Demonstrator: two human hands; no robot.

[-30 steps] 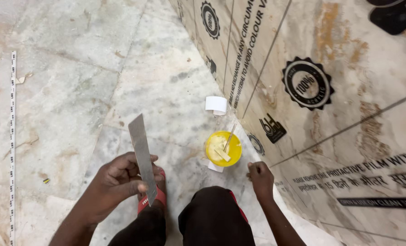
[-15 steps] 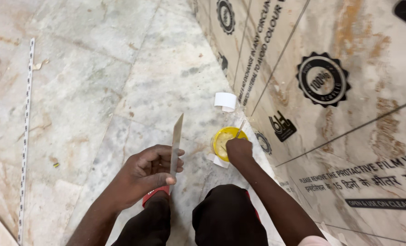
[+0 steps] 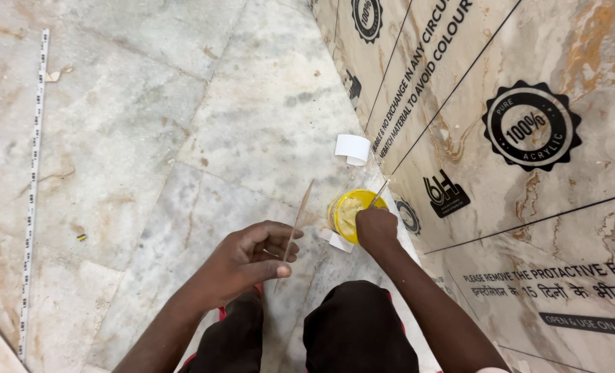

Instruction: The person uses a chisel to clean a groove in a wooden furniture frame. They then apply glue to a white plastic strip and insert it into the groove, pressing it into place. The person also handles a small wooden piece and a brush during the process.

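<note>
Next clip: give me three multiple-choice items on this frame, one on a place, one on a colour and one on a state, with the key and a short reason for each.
1. Where does the round tub sit?
A. on the marble floor beside the film-covered panel
B. on top of the panel
C. in the left hand

2. What colour is the tub?
A. blue
B. yellow
C. black

3. How is the thin flat strip held?
A. lying flat on the floor
B. dipped in the tub
C. gripped by the left hand, angled up and away from the person

Key: 1 A, the tub stands on the marble floor at the edge of the printed panel. 2 B, its rim and contents look yellow. 3 C, the left hand pinches the strip's lower end, while the right hand holds a thin stick at the tub.
</note>
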